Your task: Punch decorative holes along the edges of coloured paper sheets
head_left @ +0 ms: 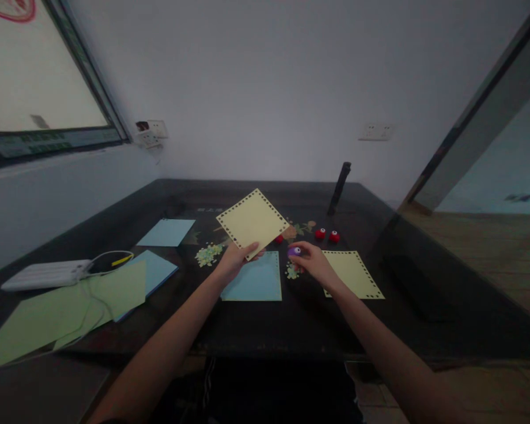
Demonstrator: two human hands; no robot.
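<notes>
My left hand [235, 259] grips a punched yellow sheet [252, 222] above the bench [291, 330], while my right hand [312, 261] pinches a purple punch [294, 251].

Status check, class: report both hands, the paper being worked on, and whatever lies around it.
Left hand holds yellow punched sheet raised. Right hand grips purple punch. Blue sheet lies beneath; red punches just beyond.
</notes>
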